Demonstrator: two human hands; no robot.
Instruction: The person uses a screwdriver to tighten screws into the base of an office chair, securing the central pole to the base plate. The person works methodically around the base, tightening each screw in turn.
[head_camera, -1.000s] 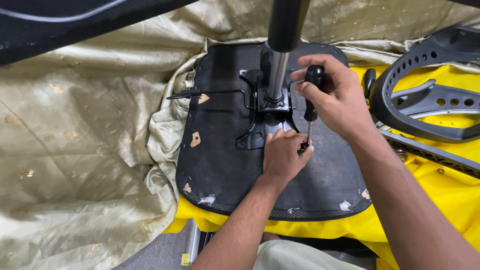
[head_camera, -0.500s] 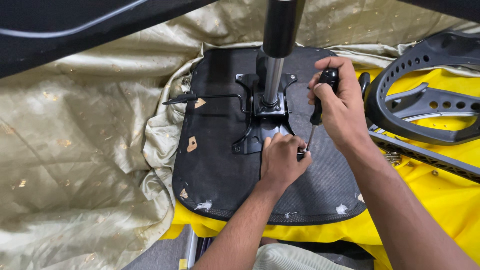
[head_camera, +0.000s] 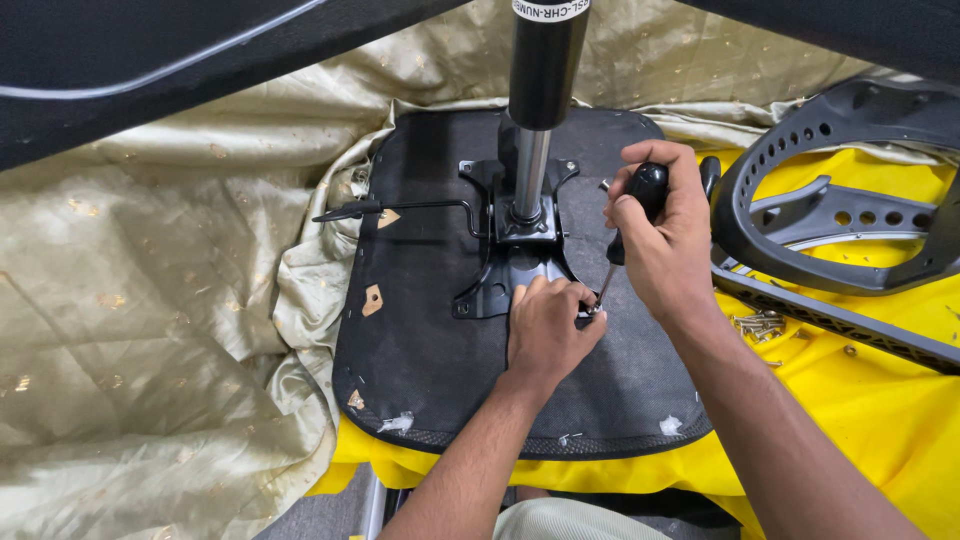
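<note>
Two hands meet at one screw: your right hand (head_camera: 665, 245), fist wrapped round the black-handled screwdriver (head_camera: 630, 215), has tilted it more upright than a second ago, tip seated beside your left hand (head_camera: 545, 325), whose fingertips pinch the screw against the bracket (head_camera: 510, 265). Beyond lies the upturned seat base (head_camera: 430, 340) with its gas cylinder (head_camera: 538, 90). Loose screws (head_camera: 758, 325) and black frame (head_camera: 830, 215) crowd your right wrist; leftward, cloth (head_camera: 150, 300) leaves room.

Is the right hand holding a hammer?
No, the right hand grips a black-handled screwdriver, its tip down by the left hand on the black seat underside.
</note>
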